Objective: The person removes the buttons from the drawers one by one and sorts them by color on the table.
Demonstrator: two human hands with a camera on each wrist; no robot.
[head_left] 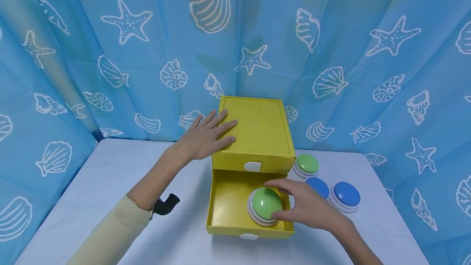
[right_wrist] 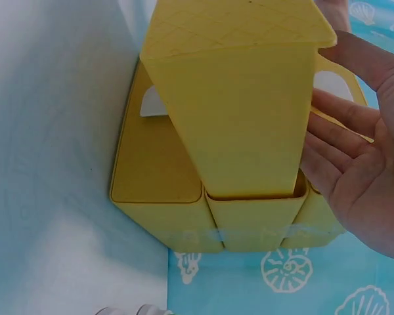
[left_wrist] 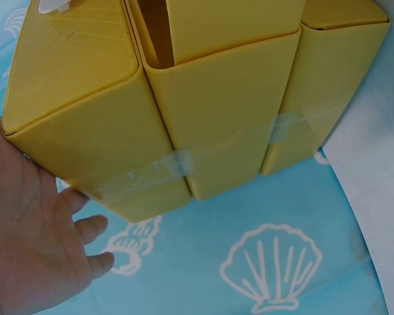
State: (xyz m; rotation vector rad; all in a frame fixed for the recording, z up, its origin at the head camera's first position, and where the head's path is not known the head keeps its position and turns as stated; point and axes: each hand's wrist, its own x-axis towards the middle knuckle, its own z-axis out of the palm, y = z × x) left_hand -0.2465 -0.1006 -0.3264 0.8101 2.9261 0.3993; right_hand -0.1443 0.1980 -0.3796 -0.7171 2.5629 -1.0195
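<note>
A yellow stack of drawers [head_left: 257,126] stands at the back of the table, its middle drawer [head_left: 226,203] pulled out. Inside that drawer, toward the right, sits a round green push button [head_left: 265,203] on a white base. My right hand [head_left: 312,203] reaches in over the right wall, thumb and index finger spread around the button's right side, the thumb tip overlapping its edge. In the right wrist view the drawer wall partly hides the right fingers [right_wrist: 341,134]. My left hand [head_left: 202,136] lies with spread fingers on the left of the top; the left wrist view shows its palm [left_wrist: 33,230] beside the stack.
To the right of the drawers, another green button [head_left: 307,163] and two blue buttons, one partly behind my right hand [head_left: 317,185] and one farther right [head_left: 346,194], stand on the white table [head_left: 154,236]. A blue curtain with shells [head_left: 254,32] hangs close behind.
</note>
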